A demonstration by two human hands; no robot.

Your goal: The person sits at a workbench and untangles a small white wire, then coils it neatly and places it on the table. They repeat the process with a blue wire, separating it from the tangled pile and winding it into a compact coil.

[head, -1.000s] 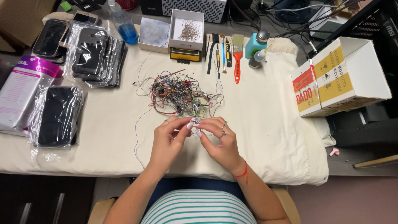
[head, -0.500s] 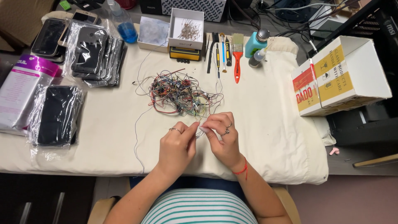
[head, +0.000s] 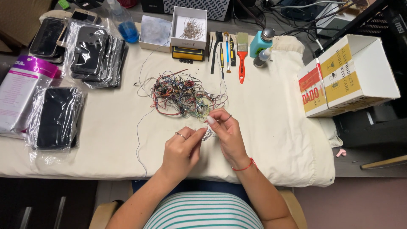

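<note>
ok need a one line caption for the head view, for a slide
Both hands, left hand and right hand, pinch a thin wire beside a tangled wire pile on a cloth-covered table.

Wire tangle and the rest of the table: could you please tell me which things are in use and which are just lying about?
In use: left hand, right hand, thin wire, wire tangle.
Lying about: brush, bagged phones, cardboard box, blue bottle.

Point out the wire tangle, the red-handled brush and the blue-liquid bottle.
wire tangle (head: 180, 93), head view, middle of the heap.
red-handled brush (head: 242, 63), head view, on the red handle.
blue-liquid bottle (head: 126, 27), head view, blue lower body.
</note>
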